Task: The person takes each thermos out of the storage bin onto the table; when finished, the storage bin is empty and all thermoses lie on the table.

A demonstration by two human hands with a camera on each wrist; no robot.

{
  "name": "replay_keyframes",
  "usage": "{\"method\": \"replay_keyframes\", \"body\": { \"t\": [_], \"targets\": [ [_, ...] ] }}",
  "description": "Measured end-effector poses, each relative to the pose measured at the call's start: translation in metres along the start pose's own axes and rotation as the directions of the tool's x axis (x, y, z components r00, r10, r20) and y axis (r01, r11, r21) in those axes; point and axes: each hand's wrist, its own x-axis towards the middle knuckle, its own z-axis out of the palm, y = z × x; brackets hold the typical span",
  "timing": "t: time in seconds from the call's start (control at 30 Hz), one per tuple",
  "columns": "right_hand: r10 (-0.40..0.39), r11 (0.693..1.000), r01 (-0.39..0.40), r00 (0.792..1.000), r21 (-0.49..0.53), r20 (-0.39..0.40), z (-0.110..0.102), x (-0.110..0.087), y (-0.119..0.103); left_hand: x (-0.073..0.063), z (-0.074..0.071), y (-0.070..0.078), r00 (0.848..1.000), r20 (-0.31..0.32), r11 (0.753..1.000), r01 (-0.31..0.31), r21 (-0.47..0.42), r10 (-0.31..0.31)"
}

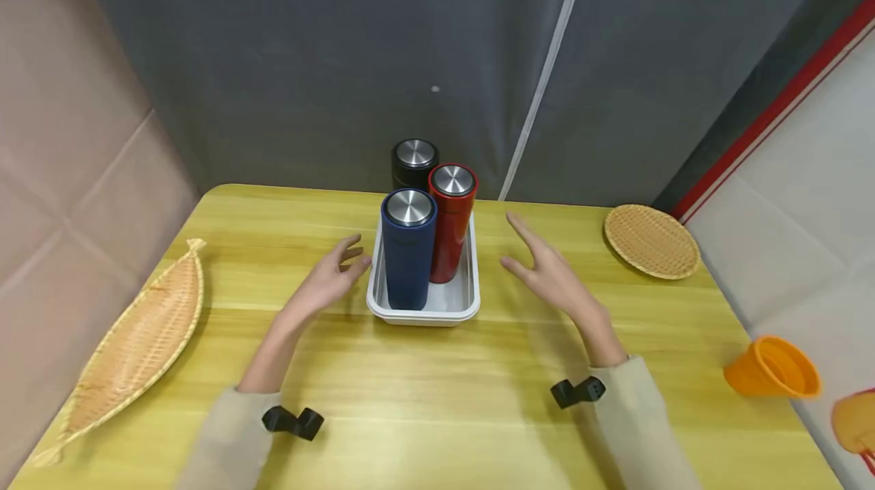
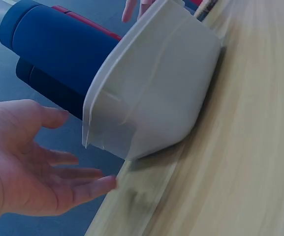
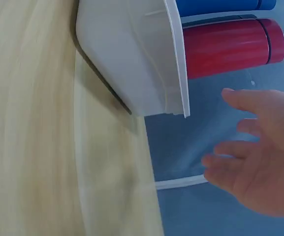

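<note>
A white plastic tub [image 1: 424, 316] stands on the wooden table, holding three upright vacuum flasks with steel-topped lids. The blue flask [image 1: 410, 262] is at the front left, the red flask [image 1: 451, 239] to its right, and the black flask [image 1: 415, 163] at the back, partly hidden. My left hand [image 1: 331, 273] hovers just left of the tub with fingers spread and loosely bent, holding nothing. To the right of the tub, farther from it, my right hand [image 1: 547, 270] is held with thumb and fingers apart, also holding nothing. Both wrist views show a gap between hand and tub [image 2: 156, 83].
A leaf-shaped woven basket [image 1: 143, 346] lies at the table's left edge. At the back right is a round woven tray [image 1: 652, 241]. An orange cup [image 1: 772, 368] lies tipped near the right edge, with another orange item [image 1: 854, 422] beyond. A grey curtain [image 1: 328, 72] hangs behind the table.
</note>
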Motion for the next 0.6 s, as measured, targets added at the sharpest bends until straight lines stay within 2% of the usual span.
{"method": "replay_keyframes", "body": {
  "t": [0.13, 0.2, 0.37, 0.47, 0.6],
  "targets": [
    [-0.029, 0.986, 0.033, 0.999, 0.161, -0.023, 0.01, 0.007, -0.001, 0.0, 0.004, 0.001, 0.998, -0.012, 0.991, 0.063, -0.116, -0.065],
    [-0.051, 0.967, 0.057, 0.998, 0.248, -0.033, 0.015, 0.013, -0.001, 0.001, 0.005, 0.001, 0.995, -0.023, 0.981, 0.094, -0.17, -0.099],
    [-0.054, 0.907, 0.084, 0.995, 0.414, -0.084, 0.021, 0.021, -0.005, 0.003, 0.007, 0.003, 0.992, -0.02, 0.962, 0.117, -0.247, -0.126],
    [-0.055, 0.876, 0.095, 0.994, 0.473, -0.098, 0.022, 0.025, -0.01, 0.004, 0.009, 0.003, 0.992, -0.014, 0.957, 0.119, -0.263, -0.127],
    [-0.062, 0.863, 0.097, 0.994, 0.496, -0.086, 0.021, 0.029, -0.018, 0.003, 0.011, 0.001, 0.992, -0.001, 0.948, 0.119, -0.296, -0.124]
  ]
}}
